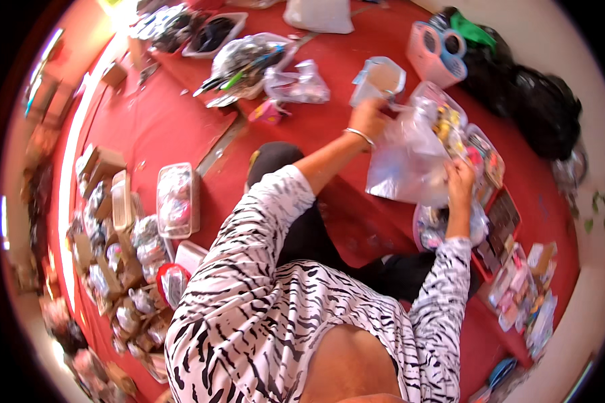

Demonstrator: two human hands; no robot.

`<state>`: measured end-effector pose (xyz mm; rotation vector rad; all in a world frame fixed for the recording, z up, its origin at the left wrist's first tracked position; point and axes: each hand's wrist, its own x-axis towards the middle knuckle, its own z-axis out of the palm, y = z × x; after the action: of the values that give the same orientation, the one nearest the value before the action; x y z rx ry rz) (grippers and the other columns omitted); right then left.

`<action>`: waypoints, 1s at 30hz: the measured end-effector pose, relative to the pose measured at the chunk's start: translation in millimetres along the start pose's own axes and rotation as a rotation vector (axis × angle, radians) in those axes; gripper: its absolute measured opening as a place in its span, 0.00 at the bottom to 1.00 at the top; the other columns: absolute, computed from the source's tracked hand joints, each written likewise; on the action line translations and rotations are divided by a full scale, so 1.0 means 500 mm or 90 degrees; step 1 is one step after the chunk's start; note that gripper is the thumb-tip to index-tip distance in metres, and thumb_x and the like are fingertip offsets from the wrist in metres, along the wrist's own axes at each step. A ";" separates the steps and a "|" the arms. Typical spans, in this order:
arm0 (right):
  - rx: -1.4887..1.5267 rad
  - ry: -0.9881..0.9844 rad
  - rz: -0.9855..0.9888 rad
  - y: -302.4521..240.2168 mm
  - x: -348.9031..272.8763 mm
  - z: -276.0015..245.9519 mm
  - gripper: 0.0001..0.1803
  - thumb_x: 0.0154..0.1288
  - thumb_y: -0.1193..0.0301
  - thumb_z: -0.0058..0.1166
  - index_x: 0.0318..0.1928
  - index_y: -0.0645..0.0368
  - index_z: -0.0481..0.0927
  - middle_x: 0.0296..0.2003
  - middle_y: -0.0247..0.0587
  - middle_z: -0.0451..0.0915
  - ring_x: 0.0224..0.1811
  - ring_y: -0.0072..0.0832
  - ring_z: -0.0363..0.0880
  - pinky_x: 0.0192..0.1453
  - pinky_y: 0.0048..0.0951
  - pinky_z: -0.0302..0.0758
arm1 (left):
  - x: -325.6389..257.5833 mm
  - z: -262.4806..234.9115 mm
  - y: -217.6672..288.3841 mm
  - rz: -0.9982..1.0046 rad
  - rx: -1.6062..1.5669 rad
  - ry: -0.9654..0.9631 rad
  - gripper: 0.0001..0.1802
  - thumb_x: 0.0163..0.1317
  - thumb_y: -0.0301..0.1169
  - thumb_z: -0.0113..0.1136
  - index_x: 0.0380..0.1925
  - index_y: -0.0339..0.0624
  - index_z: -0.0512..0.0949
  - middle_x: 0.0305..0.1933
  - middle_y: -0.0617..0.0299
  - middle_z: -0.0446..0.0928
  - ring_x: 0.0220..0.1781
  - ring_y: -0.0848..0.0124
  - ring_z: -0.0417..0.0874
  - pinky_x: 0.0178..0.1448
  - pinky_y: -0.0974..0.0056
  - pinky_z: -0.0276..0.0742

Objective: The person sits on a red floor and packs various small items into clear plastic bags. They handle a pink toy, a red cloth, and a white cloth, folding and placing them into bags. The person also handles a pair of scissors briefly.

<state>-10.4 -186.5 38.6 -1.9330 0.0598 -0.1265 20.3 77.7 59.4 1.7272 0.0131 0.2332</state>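
A clear plastic bag [403, 161] stretches between my two hands and looks mostly see-through, with a bluish tint low down. My left hand [370, 117], wearing a thin bangle, is closed at the bag's upper left corner; motion blurs its fingers. On the other side, my right hand [460, 176] pinches the bag's right edge. Just beyond my left hand sits a pale blue tray-like container [381, 79]. Behind the bag, a tub of yellow and mixed small items [448, 121] is partly covered by it. Packets in clear wrap [476, 218] lie in a tub beside my right wrist.
A pink-and-blue holder with round openings [438, 52] stands far right, beside black bags [541, 101]. Ahead are a heaped basket [249, 64] and a knotted plastic bag [299, 84]. A lidded clear box [176, 201] and several cartons [114, 262] occupy the left of the red floor.
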 end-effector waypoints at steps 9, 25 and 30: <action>0.145 0.099 0.230 0.124 0.031 -0.052 0.08 0.55 0.73 0.50 0.38 0.56 0.76 0.26 0.33 0.74 0.21 0.24 0.72 0.21 0.28 0.68 | -0.085 -0.081 -0.035 -0.048 -0.184 -0.107 0.21 0.49 0.19 0.49 0.48 0.29 0.68 0.33 0.54 0.77 0.32 0.71 0.79 0.38 0.70 0.76; 0.187 0.084 0.085 -0.186 -0.195 -0.183 0.10 0.62 0.63 0.50 0.34 0.56 0.77 0.22 0.32 0.77 0.20 0.18 0.75 0.23 0.15 0.69 | -0.447 -0.537 0.040 0.035 0.176 -0.026 0.05 0.47 0.28 0.60 0.22 0.38 0.78 0.19 0.64 0.73 0.22 0.77 0.72 0.26 0.69 0.67; 0.272 0.022 0.035 -0.246 -0.199 -0.085 0.10 0.62 0.64 0.50 0.30 0.56 0.75 0.16 0.26 0.66 0.13 0.14 0.62 0.14 0.15 0.58 | -0.587 -0.623 0.023 -0.262 -0.148 -0.111 0.12 0.59 0.36 0.55 0.24 0.39 0.76 0.19 0.62 0.73 0.22 0.73 0.73 0.27 0.69 0.69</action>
<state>-116.5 -172.0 162.4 -1.5009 0.1010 -0.1245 -319.0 338.1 74.3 1.4702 0.2037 -0.2123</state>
